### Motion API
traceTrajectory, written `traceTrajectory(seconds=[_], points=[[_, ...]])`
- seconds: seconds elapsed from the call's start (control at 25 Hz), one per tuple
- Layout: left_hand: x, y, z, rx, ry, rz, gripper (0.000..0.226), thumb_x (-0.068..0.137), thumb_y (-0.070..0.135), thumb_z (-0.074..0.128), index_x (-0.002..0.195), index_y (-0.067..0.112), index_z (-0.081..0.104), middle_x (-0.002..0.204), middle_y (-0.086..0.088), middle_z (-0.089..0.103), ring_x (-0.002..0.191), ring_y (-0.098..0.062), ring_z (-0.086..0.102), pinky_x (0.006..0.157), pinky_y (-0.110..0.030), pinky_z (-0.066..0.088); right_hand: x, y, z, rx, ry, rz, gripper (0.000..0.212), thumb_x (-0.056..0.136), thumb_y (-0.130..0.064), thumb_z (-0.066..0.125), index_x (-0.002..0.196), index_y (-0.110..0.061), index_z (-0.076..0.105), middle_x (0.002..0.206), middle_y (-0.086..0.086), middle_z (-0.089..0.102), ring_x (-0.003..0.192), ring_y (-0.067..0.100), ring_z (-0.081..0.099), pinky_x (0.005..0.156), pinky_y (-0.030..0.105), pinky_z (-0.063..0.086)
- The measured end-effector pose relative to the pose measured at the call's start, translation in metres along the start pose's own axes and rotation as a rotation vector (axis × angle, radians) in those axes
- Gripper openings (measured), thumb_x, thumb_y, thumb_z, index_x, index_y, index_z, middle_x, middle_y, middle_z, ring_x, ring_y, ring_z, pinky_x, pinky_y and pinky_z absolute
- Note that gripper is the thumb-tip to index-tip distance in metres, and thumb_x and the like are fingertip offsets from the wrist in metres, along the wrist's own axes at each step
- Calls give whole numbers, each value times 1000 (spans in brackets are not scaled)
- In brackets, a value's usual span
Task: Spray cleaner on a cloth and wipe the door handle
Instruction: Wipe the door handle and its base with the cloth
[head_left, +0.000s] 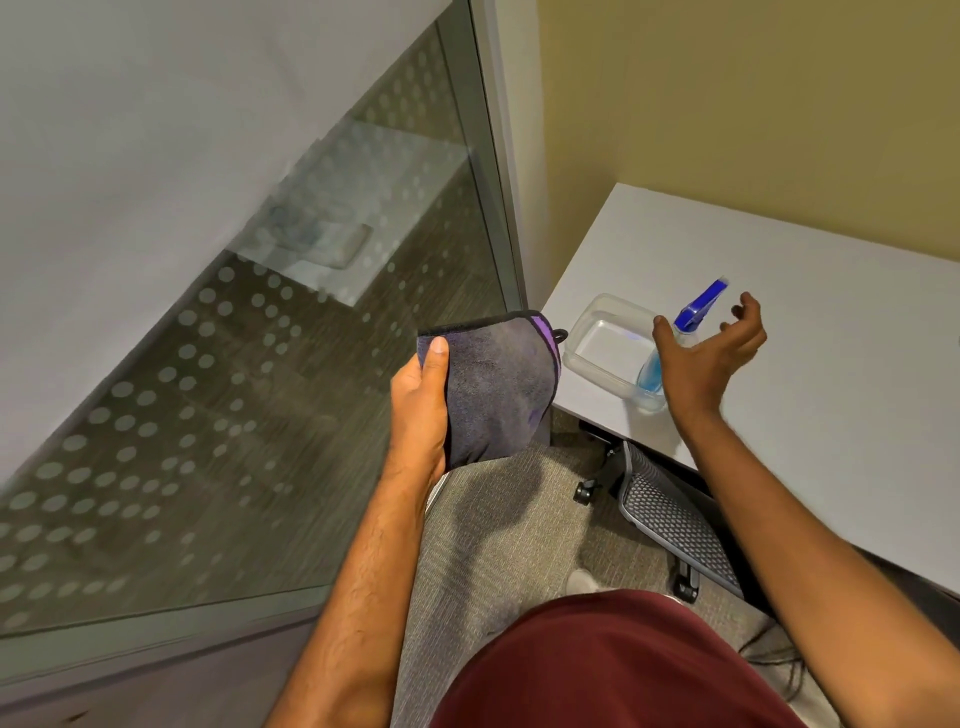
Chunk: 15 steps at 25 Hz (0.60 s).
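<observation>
My left hand (422, 410) grips a folded grey and purple cloth (498, 384), held up in front of the glass wall, thumb on its upper left corner. A spray bottle (693, 322) with a blue trigger head and blue liquid stands in a clear plastic container (602, 343) on the white desk. My right hand (711, 353) hovers right at the bottle with fingers spread, not closed on it. No door handle is visible.
The white desk (831, 395) fills the right side against a yellow wall. A mesh office chair (670, 519) on castors sits tucked under it. A frosted-dot glass panel (249, 405) in a metal frame stands to the left. Grey carpet lies below.
</observation>
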<state>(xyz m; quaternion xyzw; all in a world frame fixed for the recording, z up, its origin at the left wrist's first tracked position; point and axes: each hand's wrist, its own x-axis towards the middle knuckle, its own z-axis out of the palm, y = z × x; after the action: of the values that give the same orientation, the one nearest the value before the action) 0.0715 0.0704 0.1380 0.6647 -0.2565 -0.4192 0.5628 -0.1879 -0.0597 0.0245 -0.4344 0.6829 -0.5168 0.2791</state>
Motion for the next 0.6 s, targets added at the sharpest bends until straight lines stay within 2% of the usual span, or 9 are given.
traceTrajectory(seconds=[0.08, 0.12, 0.2, 0.28, 0.36, 0.44, 0.52, 0.6], points=[[-1, 1, -4, 118, 21, 60, 25, 112, 27, 56, 99, 25, 77, 91, 11, 81, 87, -2, 75, 71, -18, 56, -28, -16, 0, 52, -13, -71, 81, 83, -29, 78, 149, -7, 36, 147, 16, 40, 128, 28, 48, 102, 22, 48], [-2, 4, -7, 172, 22, 96, 24, 111, 26, 57, 98, 27, 77, 90, 14, 80, 86, 0, 74, 71, -16, 55, -45, -29, 2, 92, -64, -95, 74, 86, -30, 74, 147, -8, 39, 145, 14, 42, 123, 24, 50, 101, 23, 49], [-6, 12, -14, 268, 5, 167, 24, 110, 25, 58, 96, 30, 77, 90, 17, 80, 85, 3, 73, 71, -13, 53, -73, -60, 8, 161, -234, -171, 57, 89, -37, 66, 138, -14, 49, 138, 5, 50, 115, 14, 55, 94, 18, 51], [-13, 19, -23, 323, -26, 222, 21, 107, 28, 59, 96, 28, 76, 88, 15, 79, 83, 2, 71, 74, -17, 53, -93, -90, 13, 195, -479, -323, 40, 94, -35, 65, 130, -22, 57, 132, -2, 55, 115, 7, 58, 96, 25, 53], [-22, 24, -33, 360, -34, 261, 31, 101, 37, 58, 94, 13, 75, 84, 8, 73, 78, -5, 63, 74, -30, 50, -107, -113, 14, 174, -729, -496, 38, 96, -35, 66, 132, -24, 61, 132, -10, 56, 123, 6, 56, 103, 23, 49], [-34, 28, -48, 382, -40, 285, 45, 99, 43, 56, 92, 0, 70, 82, -1, 66, 76, -11, 55, 72, -37, 47, -119, -128, 14, 118, -943, -601, 46, 95, -40, 68, 138, -26, 60, 134, -14, 57, 128, 5, 54, 108, 21, 44], [-48, 30, -65, 389, -43, 299, 58, 99, 50, 55, 90, -7, 67, 79, -4, 62, 76, -15, 53, 68, -41, 46, -129, -136, 15, 34, -1066, -668, 48, 92, -48, 70, 136, -30, 61, 128, -18, 60, 123, 5, 55, 104, 25, 46], [-63, 28, -81, 413, -9, 294, 71, 95, 60, 52, 84, -10, 61, 75, -4, 56, 73, -15, 49, 63, -44, 43, -140, -141, 18, -32, -1143, -709, 45, 88, -51, 75, 125, -30, 65, 115, -18, 64, 111, 9, 59, 96, 32, 49]])
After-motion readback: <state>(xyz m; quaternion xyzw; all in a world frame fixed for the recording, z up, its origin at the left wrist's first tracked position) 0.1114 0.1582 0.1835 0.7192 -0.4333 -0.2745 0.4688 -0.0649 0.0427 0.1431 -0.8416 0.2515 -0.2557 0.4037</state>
